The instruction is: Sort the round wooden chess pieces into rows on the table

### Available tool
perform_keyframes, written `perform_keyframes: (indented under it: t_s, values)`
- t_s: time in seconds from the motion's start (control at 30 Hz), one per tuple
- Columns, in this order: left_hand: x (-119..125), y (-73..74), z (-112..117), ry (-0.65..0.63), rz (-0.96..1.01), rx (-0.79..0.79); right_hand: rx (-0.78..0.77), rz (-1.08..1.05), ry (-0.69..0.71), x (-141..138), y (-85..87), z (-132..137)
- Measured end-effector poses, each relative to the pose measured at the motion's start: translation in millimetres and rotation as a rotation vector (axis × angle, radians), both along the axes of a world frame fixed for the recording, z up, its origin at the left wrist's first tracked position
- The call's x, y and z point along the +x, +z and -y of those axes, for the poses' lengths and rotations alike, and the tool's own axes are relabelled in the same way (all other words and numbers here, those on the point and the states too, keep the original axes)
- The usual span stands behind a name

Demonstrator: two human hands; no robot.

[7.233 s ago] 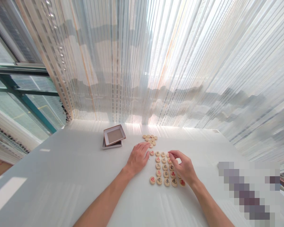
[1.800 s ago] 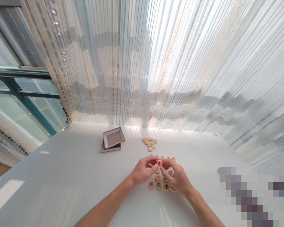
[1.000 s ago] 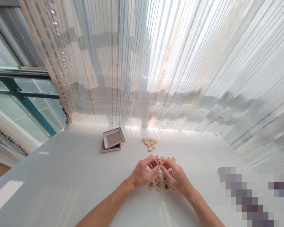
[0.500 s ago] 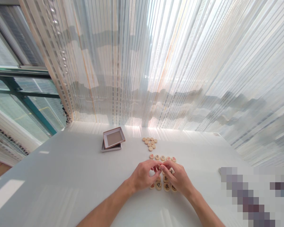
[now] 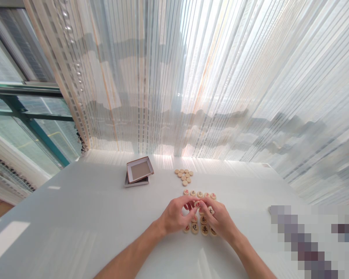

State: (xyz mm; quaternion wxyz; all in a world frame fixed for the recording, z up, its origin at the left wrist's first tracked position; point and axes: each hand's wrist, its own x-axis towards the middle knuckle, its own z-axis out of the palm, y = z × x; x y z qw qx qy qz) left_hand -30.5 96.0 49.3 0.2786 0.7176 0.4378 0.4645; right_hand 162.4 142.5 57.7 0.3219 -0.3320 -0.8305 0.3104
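Between the fingertips of my two hands is a round wooden Chinese chess piece (image 5: 197, 204) with a red character facing up. My left hand (image 5: 176, 214) is curled round its left side, thumb and index finger close against it. From the right, the thumb and fingers of my right hand (image 5: 221, 217) pinch the same piece. Below and beside my hands lie more face-up pieces, such as a black-marked piece (image 5: 194, 228) and another black-marked piece (image 5: 204, 229); my right hand partly covers some. Just beyond my fingers runs a row of face-up pieces (image 5: 200, 194), red and black.
Farther back, several blank-side-up pieces (image 5: 184, 178) form a loose triangle. An open box (image 5: 136, 184) with its lid (image 5: 140, 170) resting askew on it stands to the left. Sheer striped curtains (image 5: 163, 97) hang behind the white table (image 5: 104, 217). A pixelated area covers the right.
The piece between my fingers has turned from edge-on to showing its red face. My hands have stayed in nearly the same place.
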Motion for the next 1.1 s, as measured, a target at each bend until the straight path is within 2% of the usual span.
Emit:
perform_keyframes:
  t_s: [0.5,1.1]
  values:
    - [-0.1,-2.9,-0.8,-0.018,0.039,-0.021,-0.020,-0.034,0.067,-0.8,5.6,4.8]
    - [-0.7,-4.9,-2.6,0.010,0.057,-0.096,-0.035,-0.004,0.074,-1.7,0.0,4.9]
